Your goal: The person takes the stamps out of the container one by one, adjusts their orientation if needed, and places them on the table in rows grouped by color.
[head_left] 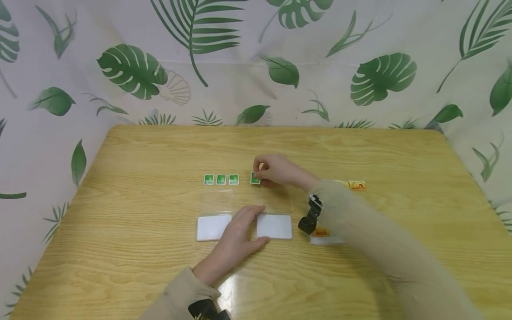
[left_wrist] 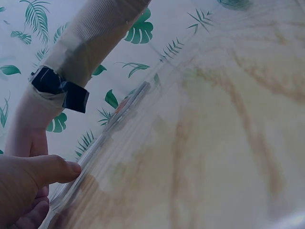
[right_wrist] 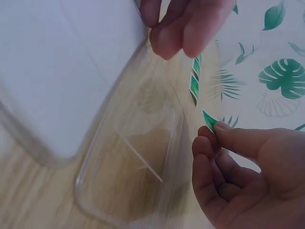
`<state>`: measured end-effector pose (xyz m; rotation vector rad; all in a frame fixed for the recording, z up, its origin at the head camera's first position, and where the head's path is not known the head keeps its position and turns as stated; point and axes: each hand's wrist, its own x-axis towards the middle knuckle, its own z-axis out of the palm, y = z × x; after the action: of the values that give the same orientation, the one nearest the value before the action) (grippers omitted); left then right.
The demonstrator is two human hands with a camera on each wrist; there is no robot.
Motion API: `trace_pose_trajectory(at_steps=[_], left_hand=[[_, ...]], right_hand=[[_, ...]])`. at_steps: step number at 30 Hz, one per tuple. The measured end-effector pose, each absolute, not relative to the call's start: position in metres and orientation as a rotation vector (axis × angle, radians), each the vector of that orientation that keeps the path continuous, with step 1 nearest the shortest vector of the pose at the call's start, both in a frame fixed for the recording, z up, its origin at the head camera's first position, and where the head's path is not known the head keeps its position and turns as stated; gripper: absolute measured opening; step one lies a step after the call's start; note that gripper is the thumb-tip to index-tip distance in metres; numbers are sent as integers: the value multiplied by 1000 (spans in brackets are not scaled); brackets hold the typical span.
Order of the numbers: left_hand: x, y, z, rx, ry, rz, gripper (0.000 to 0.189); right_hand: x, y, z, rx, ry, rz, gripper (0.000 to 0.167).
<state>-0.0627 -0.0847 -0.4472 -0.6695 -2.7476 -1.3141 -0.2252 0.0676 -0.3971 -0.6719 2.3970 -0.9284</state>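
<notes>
A: Starting at the near side of the table (head_left: 100, 249)?

B: Starting there, reaching in from a beige left sleeve (head_left: 178, 293) banded with a black strap (head_left: 205, 308), and spreading the left hand (head_left: 238, 233) low over the wood-grained top.

A: Holding anything there?

B: Bracing the right white panel (head_left: 274, 226) between thumb and fingers, touching its near edge with the thumb and reaching its far edge with the fingers. Partly covering the left white panel (head_left: 211, 228) from view with the same hand.

A: Noticing anything beside that?

B: Spotting a lower orange print (head_left: 321, 232) to the right, peeking out beside the right strap (head_left: 311, 215) and running under the beige right sleeve (head_left: 372, 235).

A: Going a little farther?

B: Finding a left clear panel (head_left: 216, 201) and a right clear panel (head_left: 276, 202), both lying flat just beyond the white pair.

A: And gripping what with the right hand (head_left: 280, 171)?

B: Pinching one white-bordered green square (head_left: 255, 178) between thumb and fingertip, holding it tilted, just beyond the right clear panel's left end. Showing it near a row of three green squares (head_left: 221, 179), well apart from an upper orange print (head_left: 356, 185).

A: Looking past the table?

B: Facing a pale backdrop (head_left: 236, 95) patterned with green leaves.
</notes>
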Motion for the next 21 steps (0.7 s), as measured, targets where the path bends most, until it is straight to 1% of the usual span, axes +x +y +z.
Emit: trace_pose_trajectory(at_steps=[9,21], left_hand=[[-63,-85,-448,-689,-2736,-1298,66],[-63,-84,-448,-696,-2692,-1294,66]], right_hand=[[-231,45,-403,-743,2470,-819,11],[-229,35,-407,-850,2566,-679,12]])
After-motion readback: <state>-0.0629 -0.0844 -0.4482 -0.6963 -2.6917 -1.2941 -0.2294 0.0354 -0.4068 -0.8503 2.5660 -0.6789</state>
